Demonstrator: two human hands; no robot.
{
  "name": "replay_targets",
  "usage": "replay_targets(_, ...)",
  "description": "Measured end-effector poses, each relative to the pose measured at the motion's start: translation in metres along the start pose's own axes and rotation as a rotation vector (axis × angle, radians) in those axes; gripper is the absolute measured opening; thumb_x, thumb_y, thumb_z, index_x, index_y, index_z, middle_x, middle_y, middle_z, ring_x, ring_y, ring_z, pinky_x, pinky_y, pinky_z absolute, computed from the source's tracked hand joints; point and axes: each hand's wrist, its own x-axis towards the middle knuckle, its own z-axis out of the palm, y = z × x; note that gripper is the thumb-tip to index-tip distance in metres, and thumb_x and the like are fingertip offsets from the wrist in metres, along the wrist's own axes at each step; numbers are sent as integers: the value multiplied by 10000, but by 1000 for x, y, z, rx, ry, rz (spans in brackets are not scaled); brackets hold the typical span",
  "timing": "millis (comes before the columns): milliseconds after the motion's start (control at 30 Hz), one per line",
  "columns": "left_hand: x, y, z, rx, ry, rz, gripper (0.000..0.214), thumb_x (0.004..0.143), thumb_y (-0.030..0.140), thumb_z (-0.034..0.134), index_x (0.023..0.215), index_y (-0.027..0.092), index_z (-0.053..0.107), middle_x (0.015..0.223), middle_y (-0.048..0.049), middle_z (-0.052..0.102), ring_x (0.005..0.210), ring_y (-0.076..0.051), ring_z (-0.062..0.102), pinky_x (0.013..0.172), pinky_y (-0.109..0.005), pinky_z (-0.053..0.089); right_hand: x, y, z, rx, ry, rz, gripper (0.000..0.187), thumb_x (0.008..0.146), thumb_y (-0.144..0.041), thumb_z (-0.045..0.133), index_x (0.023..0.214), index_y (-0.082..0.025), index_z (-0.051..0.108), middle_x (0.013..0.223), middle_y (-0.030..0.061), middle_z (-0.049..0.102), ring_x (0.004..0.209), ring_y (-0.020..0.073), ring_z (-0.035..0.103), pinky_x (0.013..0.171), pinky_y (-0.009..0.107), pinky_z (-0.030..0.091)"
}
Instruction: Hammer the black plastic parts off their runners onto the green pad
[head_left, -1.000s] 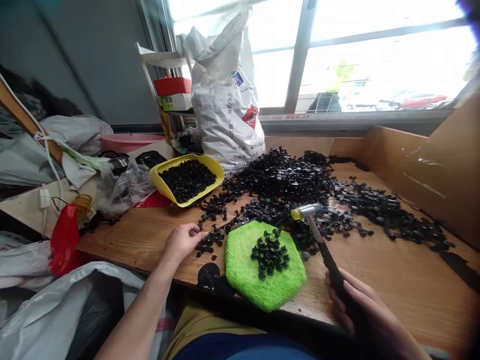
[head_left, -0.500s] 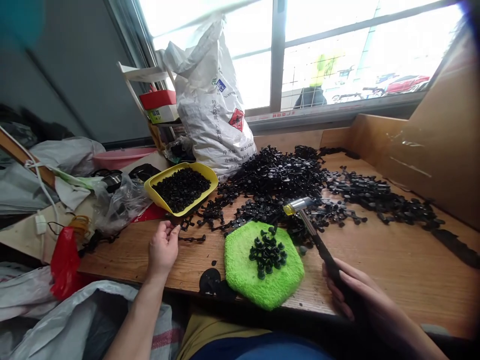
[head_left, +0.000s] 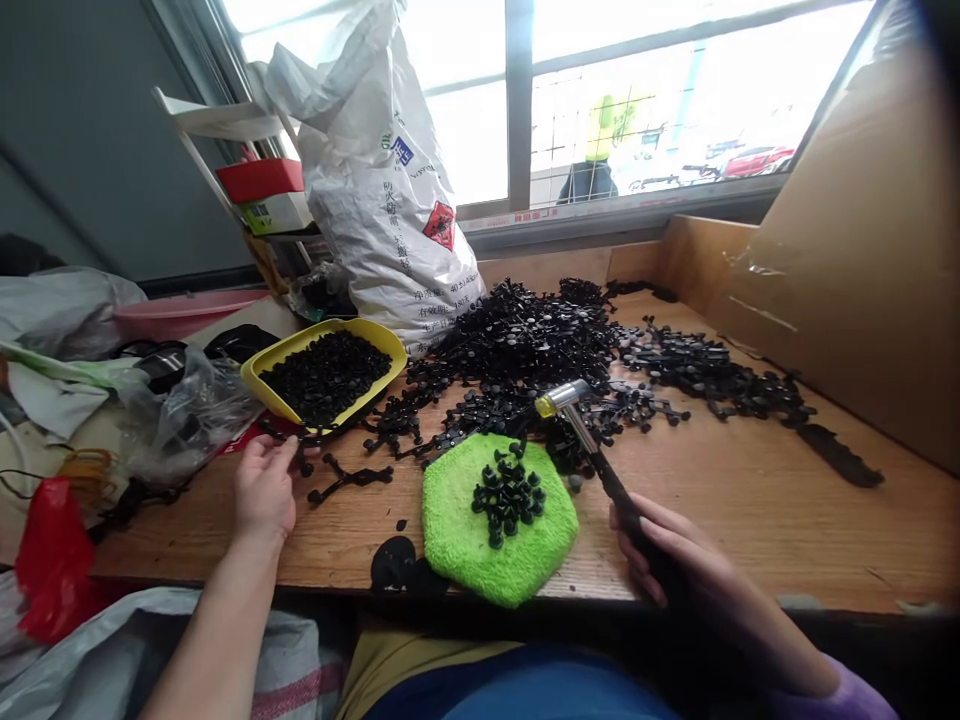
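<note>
My left hand (head_left: pixel 266 490) is at the table's left part, thumb and fingers pinched on a thin black plastic piece (head_left: pixel 305 458), partly hidden by the fingers. Just right of it a branched black plastic strip (head_left: pixel 349 478) lies on the wood. My right hand (head_left: pixel 660 550) is wrapped round the dark handle of a hammer (head_left: pixel 600 460), whose silver head with a yellow face is raised toward the upper left. Between the hands, a green fuzzy hexagonal pad (head_left: pixel 457 540) bears a cluster of small black plastic parts (head_left: pixel 508 495).
A yellow scoop-shaped tray (head_left: pixel 259 372) of black bits stands left. Behind the pad spreads a large heap of black plastic parts (head_left: pixel 532 330). A white sack (head_left: pixel 375 200) stands by the window, a cardboard sheet (head_left: pixel 847 250) at right. A red bag (head_left: pixel 52 560) hangs at left.
The view has swung right, so everything sits further left. My left hand has moved a little left toward the yellow tray, and more of the branched strip shows. The right hand keeps the hammer.
</note>
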Motion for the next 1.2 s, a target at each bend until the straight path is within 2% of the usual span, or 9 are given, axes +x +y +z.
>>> replay_targets(67, -8, 10, 3, -70, 50, 14, 240, 588, 160, 673, 785, 185, 539, 742, 24, 621, 564, -95, 538, 486, -197, 413, 0, -1, 1, -5, 1, 1, 228, 860, -393, 433, 858, -171, 486, 574, -24, 429, 410, 83, 367, 374, 207, 289)
replay_targets(133, -26, 22, 11, -128, 36, -57, 193, 611, 167, 663, 755, 182, 536, 730, 17, 610, 570, -92, 513, 436, -175, 364, 0, -3, 2, -7, -4, 13, 244, 856, -406, 438, 868, -168, 487, 579, -23, 429, 413, 85, 367, 376, 210, 289)
replay_targets(200, -53, 30, 23, -116, -79, -221, 176, 642, 210, 667, 762, 174, 545, 708, 10, 596, 577, -91, 504, 448, -177, 364, -1, -4, 3, -16, -1, 21, 245, 860, -403, 433, 872, -165, 488, 583, -23, 430, 417, 86, 368, 387, 215, 293)
replay_targets(267, -81, 32, 38, -36, -275, -384, 247, 644, 241, 689, 846, 172, 565, 730, 5, 600, 602, -95, 520, 500, -190, 395, -1, -5, 4, -37, 4, 14, 246, 863, -401, 429, 850, -164, 491, 581, -23, 434, 418, 85, 368, 397, 220, 296)
replay_targets(333, -102, 27, 53, 71, -423, -460, 323, 616, 237, 721, 892, 159, 572, 745, 5, 606, 607, -87, 523, 526, -186, 399, 0, -4, 3, -46, 10, 8, 250, 861, -406, 430, 834, -165, 490, 581, -22, 437, 415, 85, 366, 396, 221, 293)
replay_targets(400, -113, 19, 66, 132, -473, -486, 336, 602, 241, 735, 877, 141, 569, 743, 4, 607, 600, -80, 522, 526, -181, 397, 0, -4, 3, -39, 6, 6, 252, 859, -405, 429, 839, -162, 491, 582, -23, 434, 412, 84, 366, 389, 219, 291)
replay_targets(533, -119, 10, 80, 151, -503, -558, 324, 619, 261, 725, 848, 151, 524, 642, 33, 589, 526, -76, 531, 494, -180, 381, 0, -4, 3, -43, -8, -15, 253, 871, -382, 403, 885, -151, 506, 589, -22, 435, 411, 84, 369, 395, 225, 305)
replay_targets(733, -130, 18, 81, 167, -561, -672, 289, 654, 267, 698, 838, 154, 505, 604, 24, 604, 493, -75, 552, 461, -161, 350, -3, -4, -1, -74, -25, -10, 253, 898, -359, 374, 932, -153, 517, 620, -11, 458, 437, 89, 378, 428, 234, 313)
replay_targets(1200, -135, 21, 82, 278, -633, -672, 311, 644, 287, 702, 863, 144, 533, 580, -1, 624, 432, -71, 537, 424, -150, 359, -2, -1, -3, -117, -20, -32, 293, 881, -408, 401, 917, -146, 524, 574, -23, 439, 415, 86, 374, 397, 213, 292)
